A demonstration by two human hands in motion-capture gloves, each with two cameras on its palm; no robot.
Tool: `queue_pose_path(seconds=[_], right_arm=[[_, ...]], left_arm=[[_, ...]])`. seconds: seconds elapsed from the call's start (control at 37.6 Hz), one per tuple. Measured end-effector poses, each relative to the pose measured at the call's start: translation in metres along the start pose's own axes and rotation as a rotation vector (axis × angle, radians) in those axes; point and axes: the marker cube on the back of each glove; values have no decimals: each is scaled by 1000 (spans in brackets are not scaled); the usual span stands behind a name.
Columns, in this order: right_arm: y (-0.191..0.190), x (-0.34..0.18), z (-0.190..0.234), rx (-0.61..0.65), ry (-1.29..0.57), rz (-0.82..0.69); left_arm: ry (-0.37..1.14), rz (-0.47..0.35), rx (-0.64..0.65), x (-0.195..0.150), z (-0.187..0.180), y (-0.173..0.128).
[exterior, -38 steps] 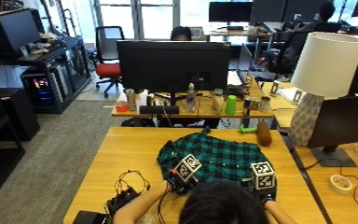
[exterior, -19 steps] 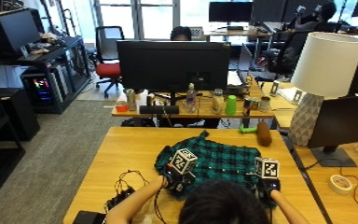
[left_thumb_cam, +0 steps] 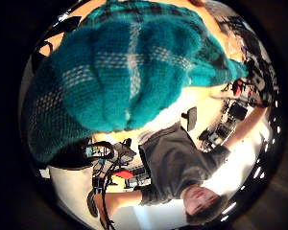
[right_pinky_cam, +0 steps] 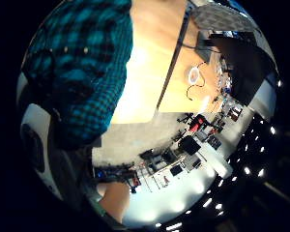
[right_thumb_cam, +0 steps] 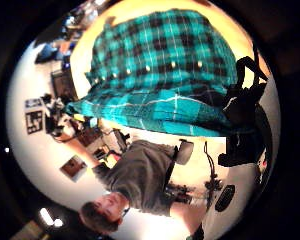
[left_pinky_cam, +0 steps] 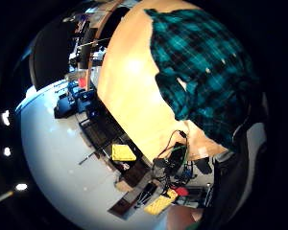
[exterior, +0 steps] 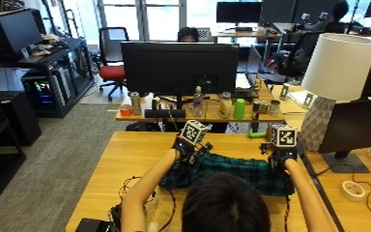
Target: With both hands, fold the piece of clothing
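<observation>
Green plaid shirt [exterior: 227,169] on wooden table [exterior: 134,152] | we see left hand [exterior: 184,145] and right hand [exterior: 280,155] at its far edge, fingers hidden, grip unknown | risk: uneven release skews fold.

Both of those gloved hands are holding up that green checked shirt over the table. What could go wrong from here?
The shirt hangs lifted from the left hand and the right hand, so if either hold slips, that side may drop and the fold would come out crooked. A brown bottle stands on the table just beyond the right hand; carrying the cloth further forward might knock it over. Loose cables lie beside the shirt's left edge and could catch in it.
</observation>
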Motion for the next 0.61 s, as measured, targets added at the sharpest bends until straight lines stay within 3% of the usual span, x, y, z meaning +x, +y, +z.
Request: queue_pose_path(seconds=[0.08,0.21,0.29,0.48,0.61], right_arm=[[-19,-5,-18,16,1,35],[-1,-35,-34,-5,-13,80],[-18,-38,-30,-7,-21,75],[-76,-34,-9,-40,-38,96],[-106,-23,9,10,-13,189]], left_arm=[[4,-138,-91,-7,-15,11],[37,-231,-213,-18,-12,-24],[30,-284,-197,-25,-7,-49],[29,-359,-245,-37,9,-100],[53,-306,-172,-41,20,-143]])
